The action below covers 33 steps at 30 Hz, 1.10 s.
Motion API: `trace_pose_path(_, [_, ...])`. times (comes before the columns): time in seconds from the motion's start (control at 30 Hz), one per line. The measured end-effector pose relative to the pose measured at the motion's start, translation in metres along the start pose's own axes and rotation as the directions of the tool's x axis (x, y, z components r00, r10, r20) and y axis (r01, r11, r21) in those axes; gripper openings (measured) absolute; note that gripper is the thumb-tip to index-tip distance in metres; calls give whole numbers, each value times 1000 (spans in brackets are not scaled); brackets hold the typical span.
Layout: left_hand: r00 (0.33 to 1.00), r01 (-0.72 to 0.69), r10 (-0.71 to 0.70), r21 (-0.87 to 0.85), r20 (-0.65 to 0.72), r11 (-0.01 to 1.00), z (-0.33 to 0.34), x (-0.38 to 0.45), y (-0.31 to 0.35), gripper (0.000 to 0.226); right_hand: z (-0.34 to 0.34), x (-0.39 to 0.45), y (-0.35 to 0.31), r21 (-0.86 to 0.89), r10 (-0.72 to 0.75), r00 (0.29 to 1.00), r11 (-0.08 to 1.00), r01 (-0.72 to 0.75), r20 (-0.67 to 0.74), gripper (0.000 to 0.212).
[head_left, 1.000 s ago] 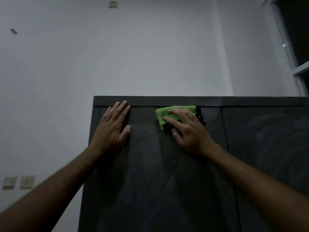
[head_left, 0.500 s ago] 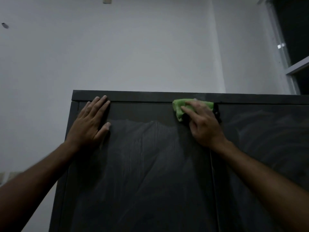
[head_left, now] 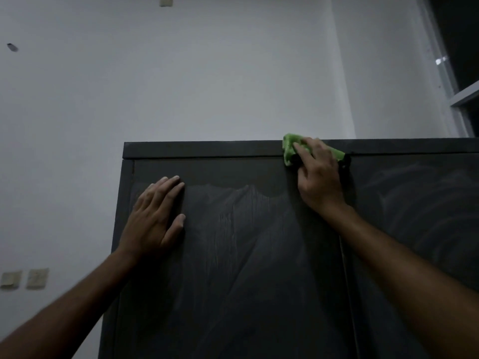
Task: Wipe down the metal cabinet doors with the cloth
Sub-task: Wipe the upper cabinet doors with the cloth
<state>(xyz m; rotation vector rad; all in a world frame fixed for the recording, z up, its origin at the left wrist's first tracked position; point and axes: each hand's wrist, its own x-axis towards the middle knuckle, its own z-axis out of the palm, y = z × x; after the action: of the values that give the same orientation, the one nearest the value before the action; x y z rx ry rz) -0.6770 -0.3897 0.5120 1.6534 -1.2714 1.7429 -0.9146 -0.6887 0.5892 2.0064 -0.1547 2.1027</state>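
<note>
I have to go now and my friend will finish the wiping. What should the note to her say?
Left hand: flat and open on the left door, steadying it.
Right hand: pressing the green cloth on the cabinet's top edge, above the seam between the doors.
Done: a dark wiped band across the top of the left door.
Left: the hazy streaks lower on that door, and the swirl marks on the right door.

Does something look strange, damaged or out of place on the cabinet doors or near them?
Nothing looks damaged or askew. The left door shows pale streaks below a darker band along its top, probably wiping marks. The right hand presses the cloth at the cabinet's top edge; the left hand lies flat on the door.
</note>
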Motion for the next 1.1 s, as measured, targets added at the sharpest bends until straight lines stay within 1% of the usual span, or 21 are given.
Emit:
trace_pose_path(0.03, [1000, -2, 2, -4, -1, 1000, 0, 1, 0, 69, 4, -2, -11, 12, 3, 1000, 1000, -3, -3, 56])
trace_pose_path(0.07, [1000, -7, 7, -7, 0, 1000, -1, 1, 0, 70, 7, -10, -19, 24, -61, 998, 998, 60, 30, 56])
trace_pose_path(0.13, [1000, -15, 15, -9, 6, 1000, -1, 1, -2, 70, 5, -34, -15, 11, -292, 944, 956, 293, 152, 55])
trace_pose_path(0.2, [1000, -23, 23, -8, 15, 1000, -1, 0, -4, 71, -11, -42, 11, -11, -414, 883, 904, 427, 221, 54])
trace_pose_path(0.27, [999, -22, 22, -6, 26, 1000, -1, -1, -4, 72, -26, -32, 40, -59, -317, 930, 941, 333, 186, 55])
trace_pose_path(0.33, [999, -26, 26, -6, 29, 1000, -1, -2, -4, 73, -34, -12, 54, -84, -83, 991, 992, 92, 102, 57])
trace_pose_path(0.4, [999, -19, 20, -2, 31, 1000, -1, -2, -4, 74, -27, -1, 41, -56, 58, 998, 997, -56, 37, 59])
trace_pose_path(0.43, [999, -18, 18, 4, 34, 1000, -1, -3, -4, 75, -22, -4, 31, -36, 69, 997, 997, -68, 39, 60])
trace_pose_path(0.5, [999, -29, 28, 28, 43, 999, 0, -3, -3, 76, -15, -29, 18, -20, -85, 987, 996, 88, 140, 63])
trace_pose_path(0.57, [998, -44, 41, 59, 54, 997, -2, -3, -2, 77, -22, -55, 32, -18, -298, 920, 950, 313, 254, 60])
trace_pose_path(0.6, [997, -52, 48, 72, 60, 996, -2, -2, 1, 77, -30, -60, 47, -24, -356, 898, 927, 374, 261, 59])
trace_pose_path(0.63, [996, -66, 61, 80, 66, 995, -3, -1, 7, 77, -37, -57, 63, -38, -341, 909, 932, 360, 239, 58])
trace_pose_path(0.7, [991, -113, 107, 71, 83, 991, -1, 6, 29, 76, -46, -39, 85, -57, -116, 980, 990, 126, 159, 58])
trace_pose_path(0.77, [986, -145, 142, 35, 88, 989, 6, 15, 59, 75, -39, -18, 83, -37, 100, 993, 994, -98, 58, 62])
trace_pose_path(0.8, [986, -146, 144, 20, 88, 989, 10, 20, 74, 74, -32, -14, 73, -17, 125, 991, 992, -125, 38, 63])
trace_pose_path(0.83, [986, -142, 140, 9, 88, 990, 14, 26, 87, 74, -28, -16, 63, 3, 94, 994, 995, -95, 50, 64])
trace_pose_path(0.9, [987, -133, 132, 2, 90, 991, 23, 32, 107, 73, -26, -39, 57, 15, -145, 977, 989, 144, 159, 64])
trace_pose_path(0.97, [989, -114, 114, -4, 98, 993, 31, 31, 118, 74, -40, -61, 78, 22, -376, 889, 923, 384, 262, 59])
trace_pose_path(1.0, [989, -111, 110, 1, 103, 994, 33, 29, 119, 74, -48, -63, 95, 18, -418, 868, 903, 429, 268, 55])
trace_pose_path(1.03, [988, -113, 110, 14, 110, 994, 37, 27, 122, 75, -58, -60, 116, 0, -397, 881, 912, 411, 255, 54])
trace_pose_path(1.1, [985, -119, 111, 54, 131, 991, 37, 20, 116, 78, -65, -43, 136, -42, -215, 955, 973, 229, 206, 59])
